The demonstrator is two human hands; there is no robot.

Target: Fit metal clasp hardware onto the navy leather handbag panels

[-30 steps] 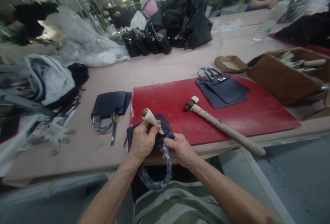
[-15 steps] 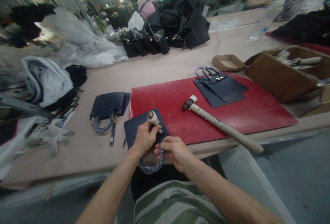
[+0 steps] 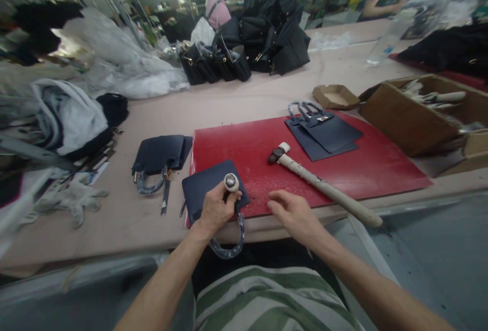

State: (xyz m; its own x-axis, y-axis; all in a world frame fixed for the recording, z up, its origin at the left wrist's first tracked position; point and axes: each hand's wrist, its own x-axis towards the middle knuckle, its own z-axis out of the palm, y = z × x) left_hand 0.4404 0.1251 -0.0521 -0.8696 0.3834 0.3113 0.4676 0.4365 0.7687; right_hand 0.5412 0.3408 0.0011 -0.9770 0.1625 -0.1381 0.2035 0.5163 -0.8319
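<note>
My left hand (image 3: 218, 207) is closed around a white-wrapped tool (image 3: 231, 182) with a round metal end, held over a dark blue leather panel (image 3: 206, 186). The panel lies on the left front corner of a red mat (image 3: 236, 143), and its plastic-wrapped handle (image 3: 229, 252) hangs past the table's front edge. Above the mat's front edge, my right hand (image 3: 292, 215) is open with its fingers apart, touching nothing visible. A hammer (image 3: 324, 184) with a white-wrapped handle rests to its right, its head on the mat.
Handled blue panels lie at left (image 3: 160, 155) and on the mat's back right (image 3: 331, 130). A glove (image 3: 78, 199) is at far left. Cardboard boxes (image 3: 412, 117) stand right. Black bags (image 3: 217, 61) and plastic wrap are behind. Two people are beyond the table.
My right hand has let go of the wrapped handle and moved right, toward the hammer. The tool in my left hand has tipped, so its metal end faces the camera more.
</note>
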